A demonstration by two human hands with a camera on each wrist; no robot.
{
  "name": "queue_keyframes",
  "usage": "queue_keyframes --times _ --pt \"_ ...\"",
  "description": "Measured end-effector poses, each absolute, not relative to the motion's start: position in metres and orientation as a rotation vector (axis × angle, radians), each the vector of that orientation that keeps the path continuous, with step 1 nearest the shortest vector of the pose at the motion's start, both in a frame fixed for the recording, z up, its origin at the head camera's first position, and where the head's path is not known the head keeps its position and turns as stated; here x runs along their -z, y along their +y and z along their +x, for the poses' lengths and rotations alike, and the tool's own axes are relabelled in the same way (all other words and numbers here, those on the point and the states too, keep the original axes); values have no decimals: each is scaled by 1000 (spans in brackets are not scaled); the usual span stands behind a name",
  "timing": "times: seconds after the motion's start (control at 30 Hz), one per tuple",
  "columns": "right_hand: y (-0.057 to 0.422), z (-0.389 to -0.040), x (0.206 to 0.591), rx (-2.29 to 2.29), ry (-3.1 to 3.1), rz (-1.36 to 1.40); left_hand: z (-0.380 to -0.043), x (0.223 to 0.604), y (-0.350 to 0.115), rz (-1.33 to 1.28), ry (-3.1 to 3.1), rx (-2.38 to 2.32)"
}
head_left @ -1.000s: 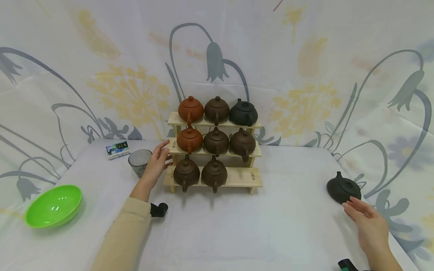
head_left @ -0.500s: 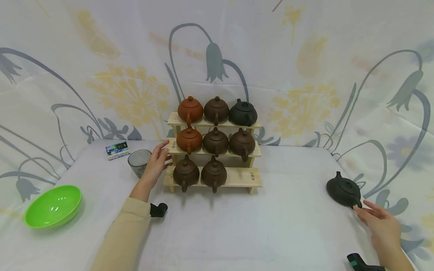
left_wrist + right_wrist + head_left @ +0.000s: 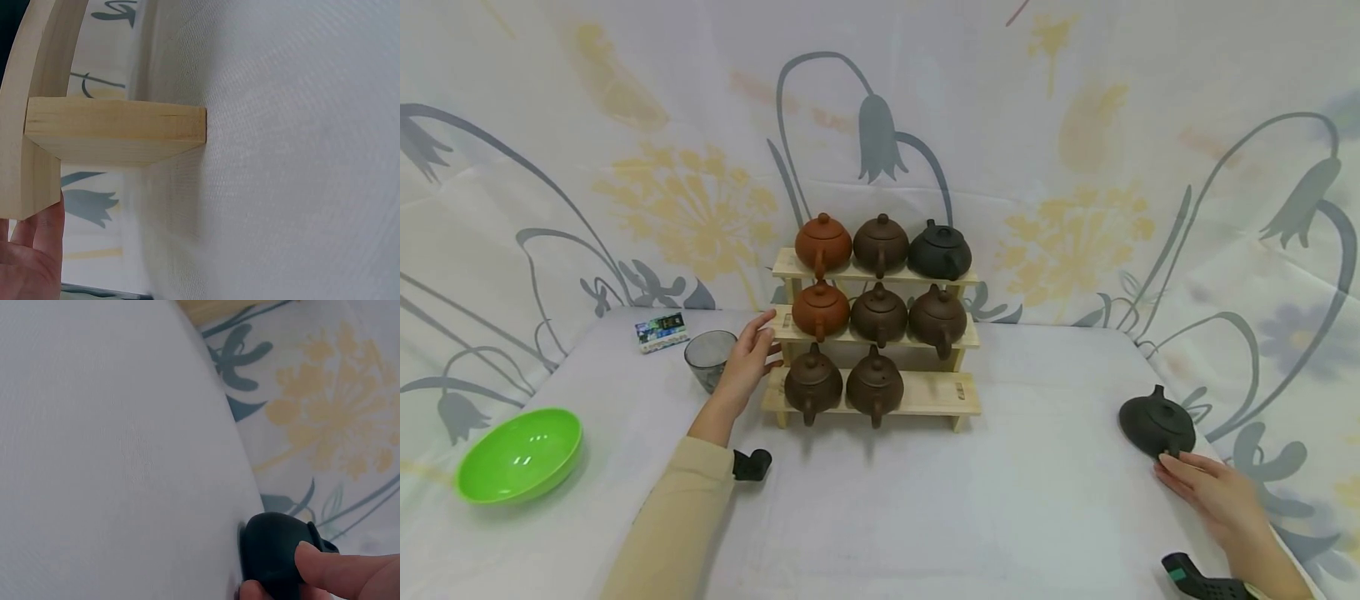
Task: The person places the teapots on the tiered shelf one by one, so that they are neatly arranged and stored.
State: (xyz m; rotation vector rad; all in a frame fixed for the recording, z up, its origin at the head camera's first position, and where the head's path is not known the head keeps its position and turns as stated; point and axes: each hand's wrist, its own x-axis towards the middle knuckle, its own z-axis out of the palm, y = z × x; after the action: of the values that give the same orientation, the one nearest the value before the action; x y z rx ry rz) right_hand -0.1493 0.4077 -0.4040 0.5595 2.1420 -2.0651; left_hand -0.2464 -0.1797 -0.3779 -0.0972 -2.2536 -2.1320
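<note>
In the head view my right hand (image 3: 1213,492), at the table's right side, pinches the handle of a black teapot (image 3: 1156,423). The right wrist view shows my thumb (image 3: 331,570) against the dark teapot (image 3: 272,547), with the other fingers partly hidden below. My left hand (image 3: 745,362) touches the left end of a three-tier wooden rack (image 3: 928,392), its fingers fairly straight. From the left wrist, those fingers (image 3: 47,234) meet the end of a wooden shelf (image 3: 15,150). Several brown, reddish and black teapots stand on the rack; the bottom shelf holds two brown teapots (image 3: 875,387) at left and centre.
A grey glass cup (image 3: 706,354) stands just left of my left hand. Behind it lies a small patterned box (image 3: 661,332). A bright green bowl (image 3: 520,458) sits at the left edge. A flowered cloth (image 3: 1060,167) hangs behind the white table (image 3: 1045,500).
My right hand first moved right to the black teapot's handle, then swung left. The teapot has turned slightly, its handle shifting left. My left hand has stayed at the rack.
</note>
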Motion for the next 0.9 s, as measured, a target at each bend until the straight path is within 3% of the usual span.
queue_keyframes --times 0.23,0.9 --pt "384 -151 405 2117 2145 745 -246 378 -180 -108 -2258 2130" --pt "301 -139 382 2071 2109 361 -248 379 -180 -89 -2270 2117"
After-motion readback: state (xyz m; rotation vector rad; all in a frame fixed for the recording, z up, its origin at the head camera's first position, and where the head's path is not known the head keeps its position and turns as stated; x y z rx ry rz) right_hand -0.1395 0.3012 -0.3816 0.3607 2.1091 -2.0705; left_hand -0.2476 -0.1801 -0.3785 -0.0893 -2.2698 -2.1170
